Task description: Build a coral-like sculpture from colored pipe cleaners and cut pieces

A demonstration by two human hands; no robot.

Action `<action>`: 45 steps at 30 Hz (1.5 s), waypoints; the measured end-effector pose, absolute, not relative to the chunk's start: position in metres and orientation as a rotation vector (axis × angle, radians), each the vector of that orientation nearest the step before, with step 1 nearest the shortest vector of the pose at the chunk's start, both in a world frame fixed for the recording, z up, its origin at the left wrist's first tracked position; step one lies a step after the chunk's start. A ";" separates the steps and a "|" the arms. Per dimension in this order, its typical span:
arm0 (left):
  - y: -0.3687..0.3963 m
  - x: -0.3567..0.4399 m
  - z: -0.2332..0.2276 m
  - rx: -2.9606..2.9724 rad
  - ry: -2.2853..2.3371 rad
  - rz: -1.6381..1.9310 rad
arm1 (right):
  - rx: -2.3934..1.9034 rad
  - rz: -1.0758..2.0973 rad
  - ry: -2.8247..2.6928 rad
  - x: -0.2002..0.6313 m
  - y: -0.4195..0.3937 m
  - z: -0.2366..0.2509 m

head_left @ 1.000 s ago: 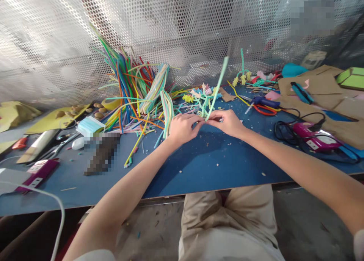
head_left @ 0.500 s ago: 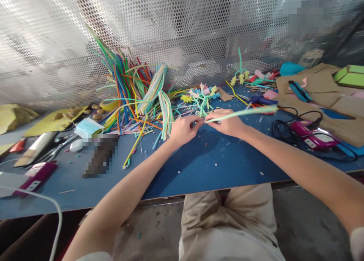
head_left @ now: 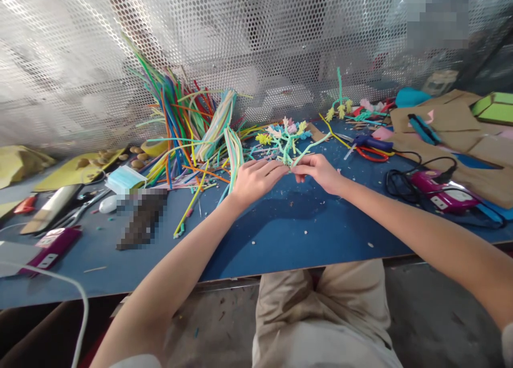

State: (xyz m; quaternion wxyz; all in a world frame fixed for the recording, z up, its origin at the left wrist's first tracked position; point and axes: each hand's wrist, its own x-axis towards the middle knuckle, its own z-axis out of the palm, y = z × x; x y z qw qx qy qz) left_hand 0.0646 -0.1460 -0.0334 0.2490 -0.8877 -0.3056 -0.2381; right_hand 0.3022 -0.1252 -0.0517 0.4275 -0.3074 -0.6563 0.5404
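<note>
A pale green pipe cleaner (head_left: 315,148) slants up and to the right out of my right hand (head_left: 320,174). Thumb and index finger of that hand are pinched on its lower end. My left hand (head_left: 258,180) meets it there, fingers pressed together at the same end; its thumb is mostly hidden. Directly behind the fingertips stands a small branching pipe-cleaner plant (head_left: 287,141) with yellow, pink and blue tufts. Beside my left wrist lies a bundle of pale pipe cleaners (head_left: 233,151).
A heap of coloured pipe cleaners (head_left: 172,117) leans on the perforated metal panel (head_left: 280,47). To the right lie red-handled scissors (head_left: 372,154), a purple glue gun (head_left: 371,142), a magenta power strip (head_left: 444,192) and brown paper (head_left: 436,114). A face mask (head_left: 125,180) is at left.
The pale green pipe cleaner has swung from pointing right across my right hand to slanting up and away. My left fingers have stretched out flatter. The red scissor handles are now uncovered.
</note>
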 end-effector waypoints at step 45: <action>-0.150 0.064 -0.034 -2.533 -0.997 -0.611 | -0.868 1.557 -1.534 0.300 -0.122 -0.048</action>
